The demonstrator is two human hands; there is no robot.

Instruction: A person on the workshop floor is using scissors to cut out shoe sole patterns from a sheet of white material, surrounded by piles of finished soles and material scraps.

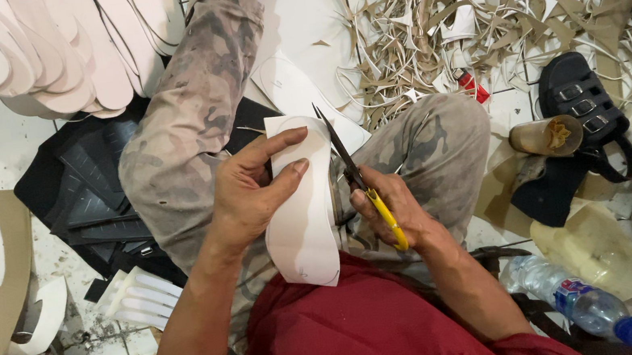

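Your left hand point(249, 190) pinched the white sole-shaped sheet point(304, 211) over your lap; your right hand point(394, 216) gripped the yellow-handled scissors point(356, 176) at its right edge. Finished soles point(55, 49) lay far left, trimmings point(521, 4) far right.

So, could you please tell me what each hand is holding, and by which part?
The left hand grips the white sole-shaped sheet by its left edge; the right hand holds the scissors by their yellow handles.
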